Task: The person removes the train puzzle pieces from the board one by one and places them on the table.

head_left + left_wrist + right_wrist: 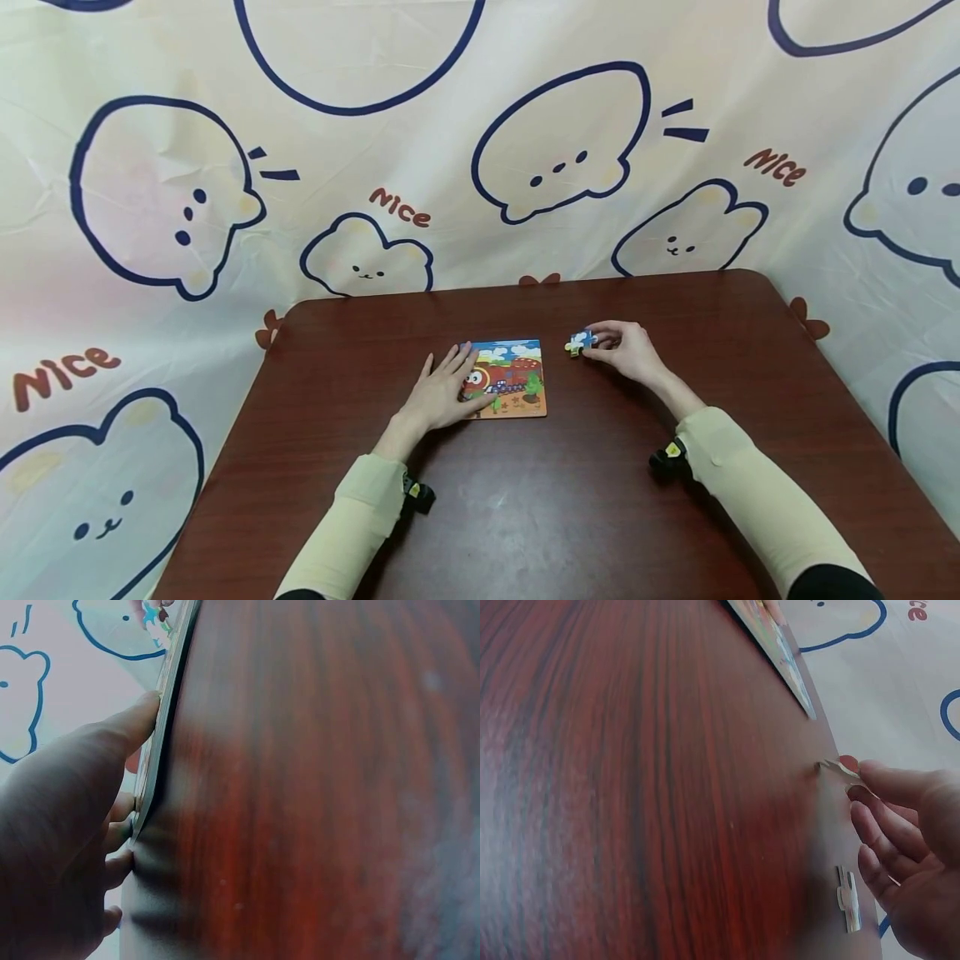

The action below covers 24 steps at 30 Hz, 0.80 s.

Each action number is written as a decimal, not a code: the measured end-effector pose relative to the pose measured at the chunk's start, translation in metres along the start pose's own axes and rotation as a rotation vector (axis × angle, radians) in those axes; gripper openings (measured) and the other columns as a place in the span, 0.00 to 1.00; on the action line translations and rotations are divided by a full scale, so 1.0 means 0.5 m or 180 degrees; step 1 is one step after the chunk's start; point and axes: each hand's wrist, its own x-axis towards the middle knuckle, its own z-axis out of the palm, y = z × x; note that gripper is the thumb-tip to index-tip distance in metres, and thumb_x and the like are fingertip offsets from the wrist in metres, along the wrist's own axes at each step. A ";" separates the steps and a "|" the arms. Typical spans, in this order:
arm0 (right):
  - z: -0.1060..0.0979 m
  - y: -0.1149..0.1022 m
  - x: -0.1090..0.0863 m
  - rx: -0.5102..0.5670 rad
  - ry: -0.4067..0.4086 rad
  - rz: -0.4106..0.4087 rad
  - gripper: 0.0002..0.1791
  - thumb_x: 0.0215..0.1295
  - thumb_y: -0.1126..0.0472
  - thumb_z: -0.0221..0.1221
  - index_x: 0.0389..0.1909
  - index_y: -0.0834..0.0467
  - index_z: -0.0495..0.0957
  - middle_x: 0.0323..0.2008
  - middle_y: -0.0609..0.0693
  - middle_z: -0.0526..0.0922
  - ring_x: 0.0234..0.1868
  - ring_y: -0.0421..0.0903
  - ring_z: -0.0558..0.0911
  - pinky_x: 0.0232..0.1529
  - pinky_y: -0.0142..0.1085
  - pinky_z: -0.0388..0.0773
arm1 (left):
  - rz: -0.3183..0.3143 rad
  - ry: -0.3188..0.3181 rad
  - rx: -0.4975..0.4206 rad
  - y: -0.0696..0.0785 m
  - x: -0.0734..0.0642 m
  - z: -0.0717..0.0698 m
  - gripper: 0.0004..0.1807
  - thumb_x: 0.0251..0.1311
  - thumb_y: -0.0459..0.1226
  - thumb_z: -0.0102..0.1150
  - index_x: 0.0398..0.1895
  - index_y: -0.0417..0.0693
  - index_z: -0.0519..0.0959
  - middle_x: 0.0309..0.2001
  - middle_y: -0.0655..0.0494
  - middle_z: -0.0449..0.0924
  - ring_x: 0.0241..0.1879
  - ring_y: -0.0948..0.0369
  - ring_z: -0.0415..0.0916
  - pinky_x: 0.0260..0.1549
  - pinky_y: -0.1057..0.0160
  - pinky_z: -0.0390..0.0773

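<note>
A square picture puzzle (517,387) with blue sky, red hills and a green cactus lies flat on the table. Spread fingers of my left hand (441,396) rest over its left side, the thumb (135,724) lying across the lower part; that side is partly hidden. Right of the puzzle, my right hand (628,354) pinches a blue, white and green jigsaw piece (580,342) between thumb and fingers. Seen edge-on in the right wrist view, this piece (840,769) tilts close over the table. Another jigsaw piece (848,900) lies beneath the same hand's other fingers.
The dark wooden table (525,517) extends on all sides of the puzzle. Behind it hangs a pale curtain (442,167) with cartoon drawings. Each wrist wears a small black camera, such as the right camera (667,461).
</note>
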 end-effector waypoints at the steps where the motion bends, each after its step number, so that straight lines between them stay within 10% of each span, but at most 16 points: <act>1: -0.001 0.001 -0.001 -0.0094 -0.0004 -0.0036 0.23 0.69 0.62 0.75 0.62 0.66 0.86 0.49 0.64 0.91 0.45 0.52 0.86 0.46 0.35 0.83 | 0.0004 0.0002 -0.0006 0.000 0.000 0.000 0.54 0.75 0.70 0.54 0.92 0.53 0.51 0.92 0.53 0.44 0.92 0.50 0.41 0.88 0.32 0.39; 8: -0.014 0.018 -0.007 -0.0656 -0.0079 -0.0203 0.27 0.69 0.57 0.76 0.65 0.63 0.86 0.70 0.66 0.81 0.74 0.66 0.71 0.77 0.70 0.66 | -0.0002 -0.0006 0.0002 -0.001 0.003 0.002 0.54 0.74 0.70 0.54 0.92 0.54 0.50 0.92 0.54 0.43 0.92 0.51 0.41 0.89 0.33 0.39; 24: -0.022 0.046 -0.001 -0.0873 -0.0260 -0.0090 0.28 0.73 0.58 0.72 0.70 0.65 0.82 0.77 0.69 0.72 0.80 0.70 0.65 0.81 0.71 0.61 | 0.0021 0.0008 -0.0015 -0.002 0.001 0.000 0.54 0.75 0.70 0.55 0.92 0.53 0.51 0.92 0.53 0.43 0.92 0.50 0.41 0.88 0.32 0.39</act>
